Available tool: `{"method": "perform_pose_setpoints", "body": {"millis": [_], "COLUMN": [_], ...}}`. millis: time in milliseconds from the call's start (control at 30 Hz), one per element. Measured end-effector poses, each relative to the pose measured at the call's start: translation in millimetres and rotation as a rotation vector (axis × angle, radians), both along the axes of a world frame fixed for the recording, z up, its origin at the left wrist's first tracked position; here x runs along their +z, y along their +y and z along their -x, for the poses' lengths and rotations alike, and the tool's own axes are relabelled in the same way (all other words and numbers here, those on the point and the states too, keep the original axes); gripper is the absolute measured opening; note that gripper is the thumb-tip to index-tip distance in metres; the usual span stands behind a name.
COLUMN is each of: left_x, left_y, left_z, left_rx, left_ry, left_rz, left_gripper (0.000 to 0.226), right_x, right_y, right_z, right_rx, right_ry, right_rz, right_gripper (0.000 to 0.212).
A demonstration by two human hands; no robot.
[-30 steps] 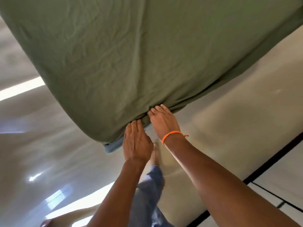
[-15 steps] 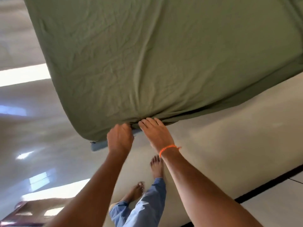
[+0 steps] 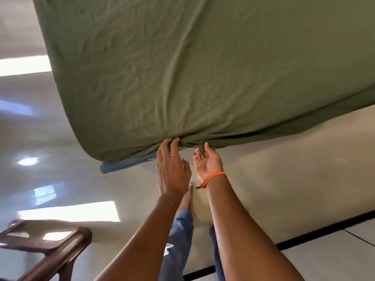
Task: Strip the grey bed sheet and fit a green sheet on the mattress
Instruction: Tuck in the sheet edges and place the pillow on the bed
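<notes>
While the left hand (image 3: 172, 169) is pinching the gathered green sheet (image 3: 192, 74) at the mattress (image 3: 115, 166) corner, the right hand (image 3: 208, 162) is hovering just beside it, fingers relaxed. Pulling the hem under the corner evenly is probably best.

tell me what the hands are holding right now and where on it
The left hand has its fingers on the bunched hem of the green sheet at the mattress corner; the right hand is open, holding nothing.
</notes>
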State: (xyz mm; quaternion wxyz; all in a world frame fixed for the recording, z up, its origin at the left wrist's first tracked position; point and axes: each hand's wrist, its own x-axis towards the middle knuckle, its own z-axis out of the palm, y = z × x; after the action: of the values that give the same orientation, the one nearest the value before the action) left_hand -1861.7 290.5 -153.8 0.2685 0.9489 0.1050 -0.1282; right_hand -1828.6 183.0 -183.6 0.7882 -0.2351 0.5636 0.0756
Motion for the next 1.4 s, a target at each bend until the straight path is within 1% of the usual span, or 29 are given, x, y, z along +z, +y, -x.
{"method": "perform_pose_setpoints", "body": {"millis": [33,67,100,133,167,200,233,267,333,400,433,467,533,567,600,633,700,767,800,867,967,1067,1167,1200,1267,1333,1400], "left_x": [0.7,1.6,2.0,2.2,1.2,0.7,0.2,-0.2,-1.4,-2.2,-2.0,-1.2,1.3,2.5,3.5,3.9,4.3,5.5,5.1,5.2,9.8,14.7,15.6,15.4,16.3,16.8,17.3], "left_y": [1.3,2.8,3.8,4.9,6.8,8.5,8.8,8.1,4.0,-2.0,-5.1,-7.7,-11.8,-13.1,-13.5,-13.6,-13.4,-14.1,-14.3,-14.8,-15.4,-13.5,-12.5,-10.5,-6.1,-3.7,-4.0], "left_z": [-0.2,1.0,3.8,6.2,8.1,9.4,8.6,7.5,3.6,0.7,-1.2,-3.5,-7.9,-8.5,-8.2,-7.5,-5.8,-6.8,-8.5,-14.2,-28.0,-43.5,-56.1,-60.9,-71.8,-79.6,-83.4], "left_rx": [-0.013,-0.026,-0.046,-0.073,-0.104,-0.138,-0.172,-0.211,-0.282,-0.316,-0.305,-0.281,-0.231,-0.218,-0.213,-0.211,-0.193,-0.18,-0.178,-0.164,-0.16,-0.158,-0.176,-0.185,-0.184,-0.193,-0.199], "left_ry": [0.007,0.008,0.003,-0.008,-0.015,-0.026,-0.04,-0.057,-0.06,-0.043,-0.031,-0.017,0.007,0.012,0.014,0.014,0.014,0.03,0.037,0.038,0.072,0.201,0.304,0.336,0.392,0.441,0.455], "left_rz": [-0.017,-0.03,-0.044,-0.063,-0.089,-0.118,-0.148,-0.183,-0.25,-0.293,-0.291,-0.273,-0.222,-0.209,-0.205,-0.202,-0.188,-0.179,-0.181,-0.193,-0.188,-0.139,-0.121,-0.118,-0.117,-0.133,-0.132], "left_gripper": [0.065,0.065,0.067,0.071,0.076,0.081,0.084,0.085,0.082,0.076,0.074,0.073,0.071,0.071,0.073,0.076,0.084,0.083,0.08,0.07,0.059,0.053,0.051,0.049,0.041,0.034,0.032], "right_x": [1.2,4.3,10.7,16.1,19.8,23.4,24.5,23.1,22.3,23.8,22.1,19.7,8.0,2.5,-0.6,-1.1,3.0,10.1,12.7,14.4,16.7,26.2,40.2,43.4,44.6,40.3,38.1], "right_y": [-1.6,-3.3,-4.7,-7.1,-9.0,-10.5,-13.4,-18.3,-31.4,-43.7,-49.8,-55.1,-65.6,-70.3,-74.2,-77.4,-81.7,-82.8,-83.6,-86.5,-89.2,-83.8,-77.9,-76.8,-77.6,-79.4,-80.1], "right_z": [-4.8,-11.3,-17.9,-23.2,-29.5,-33.7,-36.7,-36.2,-38.0,-39.3,-38.5,-36.8,-32.2,-28.1,-24.2,-21.6,-21.0,-22.7,-23.4,-24.7,-25.7,-33.5,-42.9,-44.7,-44.5,-40.9,-36.2], "right_rx": [0.046,0.111,0.188,0.296,0.433,0.575,0.73,0.892,1.168,1.297,1.325,1.349,1.443,1.515,1.588,1.642,1.68,1.697,1.719,1.82,1.93,1.926,1.905,1.883,1.876,1.956,2.017], "right_ry": [0.008,-0.015,-0.063,-0.118,-0.168,-0.234,-0.288,-0.326,-0.309,-0.236,-0.242,-0.3,-0.523,-0.617,-0.671,-0.687,-0.677,-0.653,-0.646,-0.692,-0.725,-0.697,-0.712,-0.721,-0.754,-0.77,-0.713], "right_rz": [0.151,0.359,0.618,0.894,1.127,1.297,1.435,1.564,1.811,2.0,2.049,2.082,2.076,2.047,2.01,1.985,1.991,2.013,2.007,1.955,1.855,1.825,1.863,1.869,1.85,1.786,1.728], "right_gripper": [0.014,0.024,0.03,0.032,0.028,0.021,0.021,0.027,0.035,0.04,0.041,0.039,0.028,0.027,0.028,0.031,0.033,0.038,0.042,0.048,0.049,0.04,0.027,0.026,0.03,0.035,0.039]}}
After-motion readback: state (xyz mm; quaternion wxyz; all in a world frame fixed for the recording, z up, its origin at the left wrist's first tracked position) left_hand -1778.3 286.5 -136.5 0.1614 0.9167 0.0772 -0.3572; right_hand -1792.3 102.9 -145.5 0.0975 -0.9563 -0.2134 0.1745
